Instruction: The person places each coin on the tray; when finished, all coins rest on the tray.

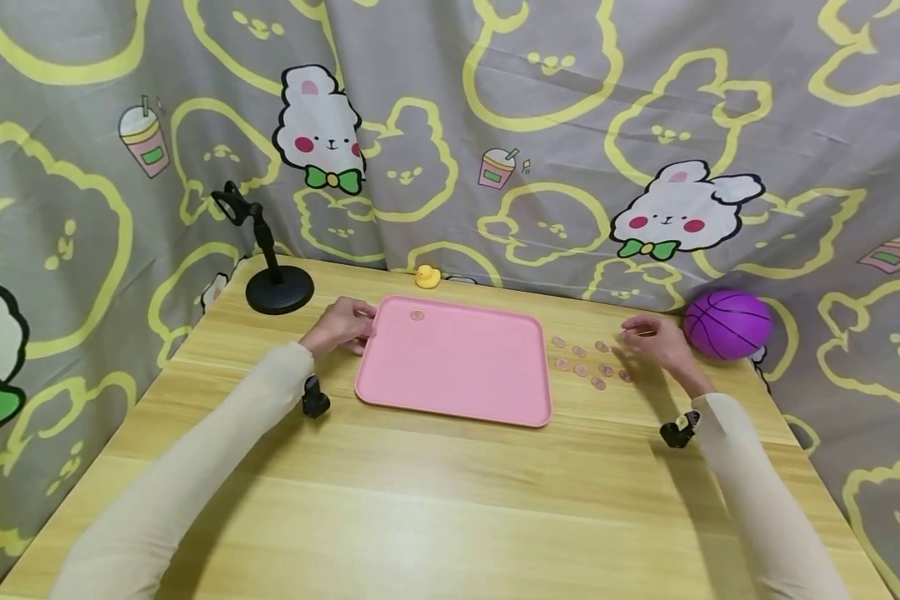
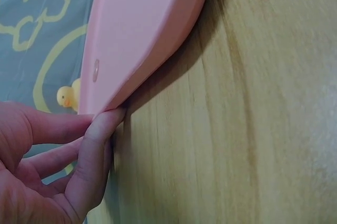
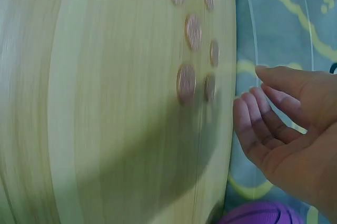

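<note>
My left hand (image 1: 342,323) pinches the left rim of a pink tray (image 1: 457,367), thumb and fingers at its edge in the left wrist view. One copper coin (image 1: 417,316) lies in the tray near its far left corner. To the right of the tray, several copper coins (image 1: 581,370) lie flat on the table in loose rows. My right hand (image 1: 654,340) hovers by the right end of these coins, fingers loosely bent and nothing between them. In the right wrist view, a gap shows between thumb and fingertips (image 3: 245,99), and the coins (image 3: 186,83) lie beside the hand.
A purple basketball (image 1: 728,325) sits just right of my right hand. A yellow rubber duck (image 1: 427,277) stands behind the tray at the table's back edge. A black stand (image 1: 279,289) with a round base is at the back left. Patterned curtains (image 1: 435,150) hang behind the wooden table (image 1: 420,500).
</note>
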The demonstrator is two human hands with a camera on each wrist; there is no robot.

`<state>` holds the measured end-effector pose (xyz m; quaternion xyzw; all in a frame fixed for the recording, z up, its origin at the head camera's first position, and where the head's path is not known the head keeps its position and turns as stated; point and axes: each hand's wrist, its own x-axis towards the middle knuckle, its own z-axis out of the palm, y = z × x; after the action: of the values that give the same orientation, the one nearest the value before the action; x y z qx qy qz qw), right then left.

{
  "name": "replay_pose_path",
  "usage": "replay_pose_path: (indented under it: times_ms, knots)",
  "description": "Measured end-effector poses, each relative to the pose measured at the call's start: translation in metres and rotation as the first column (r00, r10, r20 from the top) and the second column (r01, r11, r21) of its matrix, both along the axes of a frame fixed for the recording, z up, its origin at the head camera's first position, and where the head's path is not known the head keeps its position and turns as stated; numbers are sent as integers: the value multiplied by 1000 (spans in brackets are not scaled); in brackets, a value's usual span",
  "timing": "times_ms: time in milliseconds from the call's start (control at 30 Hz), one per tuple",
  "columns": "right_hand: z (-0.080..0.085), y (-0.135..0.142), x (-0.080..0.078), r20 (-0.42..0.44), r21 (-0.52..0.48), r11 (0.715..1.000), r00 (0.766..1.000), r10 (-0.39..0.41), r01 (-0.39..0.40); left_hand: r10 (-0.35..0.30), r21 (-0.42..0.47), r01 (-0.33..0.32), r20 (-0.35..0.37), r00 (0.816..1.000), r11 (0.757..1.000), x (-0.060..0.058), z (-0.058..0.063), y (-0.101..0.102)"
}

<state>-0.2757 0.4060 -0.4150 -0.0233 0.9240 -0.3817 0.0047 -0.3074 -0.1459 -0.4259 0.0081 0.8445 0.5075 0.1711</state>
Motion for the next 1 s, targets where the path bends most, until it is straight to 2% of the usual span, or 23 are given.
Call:
replay_pose_path:
  times_ms: [167,333,467,633,800,1000]
  knots:
    - [-4,17,6,83,14,999,996,40,-42,-13,20,13,4,1000,1000,-2,0,3]
    - [-23,24,5,158,-13,998,986,56,-55,-9,13,9,6,1000,1000,-3,1,0]
    - [-36,25,3,139,-24,997,987,79,-76,-8,-4,8,18,1000,1000,-2,0,-2]
    - [-41,25,5,113,-4,996,990,88,-88,-7,-6,7,16,1000,1000,1,-1,-2]
    - [-38,26,6,120,10,993,986,115,-117,-16,13,16,17,1000,1000,0,-3,-1]
    - [-30,24,-5,74,28,990,988,133,-136,-7,10,6,12,1000,1000,-3,-2,-2]
